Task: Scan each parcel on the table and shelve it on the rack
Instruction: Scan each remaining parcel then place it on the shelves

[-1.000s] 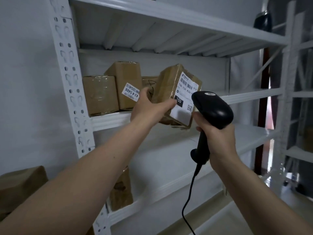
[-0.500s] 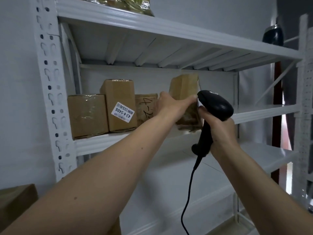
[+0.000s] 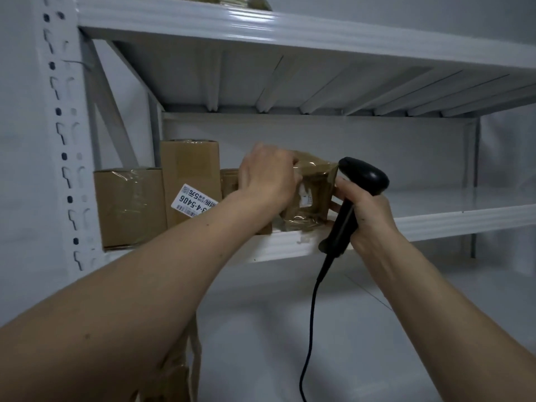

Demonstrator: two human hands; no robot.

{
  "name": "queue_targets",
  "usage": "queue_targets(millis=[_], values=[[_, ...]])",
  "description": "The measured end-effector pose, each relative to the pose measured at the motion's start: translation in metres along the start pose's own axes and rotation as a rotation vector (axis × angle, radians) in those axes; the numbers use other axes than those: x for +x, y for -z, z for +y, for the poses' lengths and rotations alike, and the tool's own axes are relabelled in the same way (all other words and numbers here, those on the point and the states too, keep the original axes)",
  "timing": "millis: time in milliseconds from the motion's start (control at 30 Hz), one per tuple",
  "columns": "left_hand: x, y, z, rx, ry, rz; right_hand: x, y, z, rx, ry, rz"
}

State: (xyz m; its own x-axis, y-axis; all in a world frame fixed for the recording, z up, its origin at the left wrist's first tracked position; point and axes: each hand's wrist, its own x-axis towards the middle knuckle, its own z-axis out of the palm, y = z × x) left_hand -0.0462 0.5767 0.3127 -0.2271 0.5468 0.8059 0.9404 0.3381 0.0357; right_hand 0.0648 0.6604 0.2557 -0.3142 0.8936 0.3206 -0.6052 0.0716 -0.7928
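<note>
A taped brown cardboard parcel [image 3: 314, 195] stands on the white rack's middle shelf [image 3: 435, 223]. My left hand [image 3: 268, 175] grips its top left edge, fingers curled over it. My right hand [image 3: 367, 211] holds the handle of a black corded barcode scanner [image 3: 362, 177], and its fingers touch the parcel's right side. The scanner head points left, just to the right of the parcel. Most of the parcel's left face is hidden behind my left hand.
Left of the parcel stand a tall box with a white label [image 3: 190, 184], a wide taped box [image 3: 130, 207] and a small box [image 3: 229, 182] partly behind my hand. Another parcel [image 3: 179, 372] sits on a lower shelf. The upper shelf [image 3: 290, 30] hangs close above.
The parcel went from tilted in the air, label facing me, to standing on the middle shelf. My left hand shifted to its top edge, and my right hand with the scanner came against it.
</note>
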Motion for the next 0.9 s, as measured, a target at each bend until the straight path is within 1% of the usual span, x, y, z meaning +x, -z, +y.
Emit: queue_targets(millis=[67,167,233,333,533,600,633,733,767,833,900], values=[[0.002,-0.004,-0.002,0.144,-0.051,0.037,0.007,0.000,0.004,0.004,-0.006,-0.024],[0.004,-0.007,-0.007,0.230,-0.046,0.067,0.014,-0.002,0.008,-0.008,-0.012,-0.054],[0.005,-0.009,-0.012,0.191,-0.004,0.037,0.018,-0.004,0.010,-0.019,-0.020,-0.079],[0.004,-0.011,-0.017,0.107,0.048,-0.073,0.024,-0.005,0.014,-0.045,-0.032,-0.109],[0.002,-0.014,-0.015,0.166,0.059,-0.072,0.029,0.001,0.021,-0.072,-0.037,-0.130],[0.000,-0.015,-0.012,0.119,0.077,-0.055,0.027,0.004,0.023,-0.089,-0.027,-0.105],[-0.002,-0.014,-0.010,0.067,0.083,-0.015,0.026,0.006,0.023,-0.104,-0.010,-0.086],[-0.016,-0.012,-0.004,-0.110,0.049,0.202,0.017,0.015,0.024,-0.132,0.062,-0.045],[-0.024,-0.012,0.000,-0.150,0.034,0.249,0.012,0.019,0.025,-0.135,0.083,-0.041],[-0.040,-0.014,0.006,-0.228,0.039,0.265,0.001,0.026,0.029,-0.129,0.106,-0.051],[-0.058,-0.020,0.010,-0.362,0.111,0.223,-0.013,0.030,0.036,-0.114,0.094,-0.103]])
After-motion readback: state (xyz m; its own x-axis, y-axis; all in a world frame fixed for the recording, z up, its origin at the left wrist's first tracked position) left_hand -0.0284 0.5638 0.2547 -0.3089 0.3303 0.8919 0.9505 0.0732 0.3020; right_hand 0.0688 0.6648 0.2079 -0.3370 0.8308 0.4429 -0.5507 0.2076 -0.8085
